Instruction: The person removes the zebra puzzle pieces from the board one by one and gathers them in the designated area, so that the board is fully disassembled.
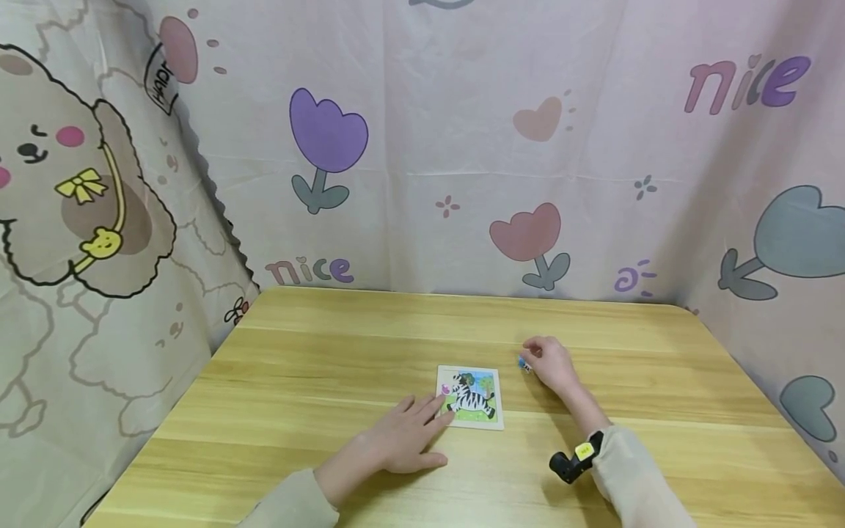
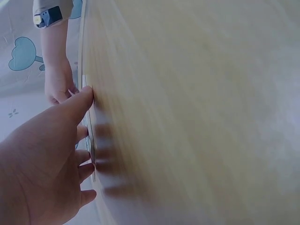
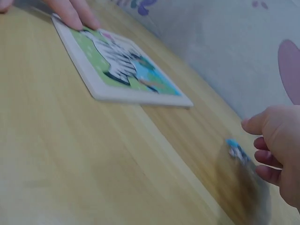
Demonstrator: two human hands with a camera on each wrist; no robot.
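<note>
A square picture puzzle [image 1: 488,422] of a zebra lies on the table in a white frame. My left hand [image 1: 408,433] rests with spread fingers on the puzzle's left edge. In the left wrist view, the thumb and fingers of that hand [image 2: 42,159] lie along the board's thin edge. To the right of the board, my right hand [image 1: 551,363] hovers low over a small blue, black and white puzzle piece [image 1: 524,364]. Seen from the right wrist, the piece [image 3: 237,151] sits beside loosely bent fingers [image 3: 268,173], with the thumb apart from it.
The wooden table [image 1: 317,352] reaches back to a printed curtain [image 1: 422,147] with flowers and hearts. Another curtain with a cartoon bear [image 1: 53,169] hangs at the left. A black wrist camera [image 1: 573,463] is strapped at the right cuff.
</note>
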